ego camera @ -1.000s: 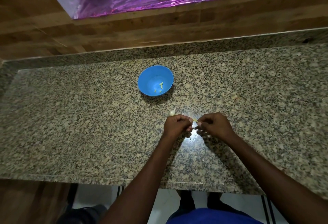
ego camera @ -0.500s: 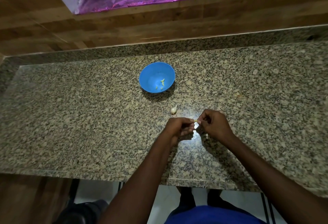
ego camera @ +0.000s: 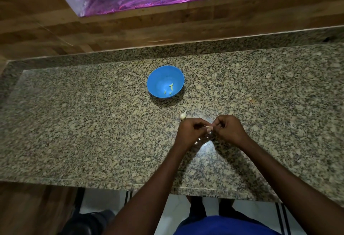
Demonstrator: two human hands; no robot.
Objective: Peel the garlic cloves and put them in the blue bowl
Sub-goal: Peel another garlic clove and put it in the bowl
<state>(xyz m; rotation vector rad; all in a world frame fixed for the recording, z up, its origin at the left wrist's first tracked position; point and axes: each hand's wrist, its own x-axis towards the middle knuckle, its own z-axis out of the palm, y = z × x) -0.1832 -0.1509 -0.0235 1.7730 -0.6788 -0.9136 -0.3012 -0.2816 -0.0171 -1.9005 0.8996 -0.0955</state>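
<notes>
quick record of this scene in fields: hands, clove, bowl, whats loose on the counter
left hand: pinches one end of the garlic clove
right hand: pinches the other end
blue bowl: upright on the counter, beyond the hands, a few small pale green pieces inside
loose: one unpeeled clove beside the left hand

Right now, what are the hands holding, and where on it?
A garlic clove, pinched between the fingertips of the left hand and the right hand, one at each end. Another clove lies untouched on the counter.
</notes>
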